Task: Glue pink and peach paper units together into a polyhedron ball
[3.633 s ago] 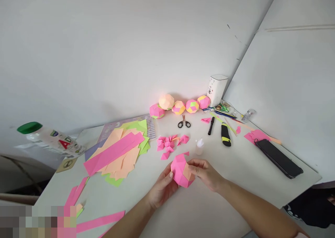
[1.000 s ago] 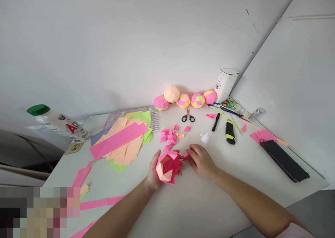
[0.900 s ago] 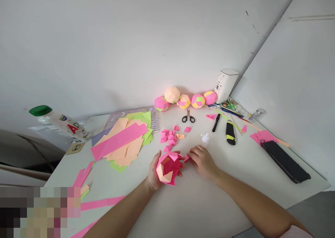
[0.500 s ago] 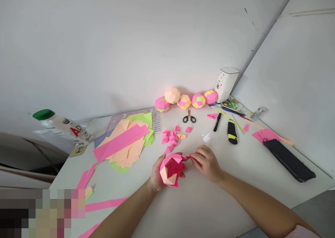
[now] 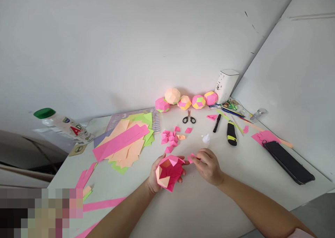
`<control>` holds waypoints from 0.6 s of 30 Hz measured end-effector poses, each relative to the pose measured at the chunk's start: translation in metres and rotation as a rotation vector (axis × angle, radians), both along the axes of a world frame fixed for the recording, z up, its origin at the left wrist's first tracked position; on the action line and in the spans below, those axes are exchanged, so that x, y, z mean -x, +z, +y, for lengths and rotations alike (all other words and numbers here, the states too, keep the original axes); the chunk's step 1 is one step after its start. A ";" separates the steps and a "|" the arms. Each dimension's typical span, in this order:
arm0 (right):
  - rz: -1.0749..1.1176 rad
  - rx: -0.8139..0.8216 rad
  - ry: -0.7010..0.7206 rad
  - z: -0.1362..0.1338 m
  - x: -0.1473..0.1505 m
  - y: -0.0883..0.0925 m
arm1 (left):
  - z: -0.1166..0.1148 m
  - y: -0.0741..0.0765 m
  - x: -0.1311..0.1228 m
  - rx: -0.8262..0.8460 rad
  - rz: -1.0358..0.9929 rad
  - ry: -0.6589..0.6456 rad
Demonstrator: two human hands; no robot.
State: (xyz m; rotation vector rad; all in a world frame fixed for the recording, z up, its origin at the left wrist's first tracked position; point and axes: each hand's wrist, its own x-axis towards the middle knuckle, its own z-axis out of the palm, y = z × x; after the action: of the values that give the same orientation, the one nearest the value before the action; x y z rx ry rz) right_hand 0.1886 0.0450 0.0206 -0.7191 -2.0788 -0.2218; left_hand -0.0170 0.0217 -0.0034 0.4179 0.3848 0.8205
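Observation:
My left hand (image 5: 154, 173) cups a half-built paper ball (image 5: 169, 171) of pink and peach folded units, its hollow open side turned toward me. My right hand (image 5: 208, 166) pinches a small folded pink paper piece (image 5: 192, 157) just right of the ball's rim, not touching it. Several loose pink folded units (image 5: 170, 137) lie on the white table (image 5: 199, 203) just beyond my hands. A small glue bottle (image 5: 206, 138) stands near them.
Finished paper balls (image 5: 184, 101) line the wall beside a white container (image 5: 226, 81). Scissors (image 5: 188, 118), a black pen (image 5: 216, 123), a utility knife (image 5: 231, 133) and a phone (image 5: 288, 156) lie to the right. Coloured paper sheets (image 5: 123, 143) and a bottle (image 5: 62, 125) sit left.
The ball was turned so its open hollow faces me and is now held by my left hand alone. My right hand picked a small pink piece off the table and drew it slightly away.

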 end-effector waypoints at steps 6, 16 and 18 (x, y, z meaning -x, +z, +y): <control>-0.050 0.039 0.112 -0.002 0.002 -0.002 | 0.001 -0.002 0.000 0.032 -0.054 0.008; -0.039 0.140 0.167 0.004 -0.004 0.002 | -0.002 0.003 -0.001 0.138 -0.014 0.072; 0.141 0.105 0.019 0.007 -0.008 0.005 | -0.003 0.004 -0.001 0.132 -0.007 0.061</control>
State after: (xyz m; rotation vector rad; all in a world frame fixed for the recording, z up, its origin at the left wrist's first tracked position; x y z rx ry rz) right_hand 0.1969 0.0518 0.0259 -0.7553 -1.9726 -0.0494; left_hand -0.0164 0.0192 0.0008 0.2810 0.4444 0.8507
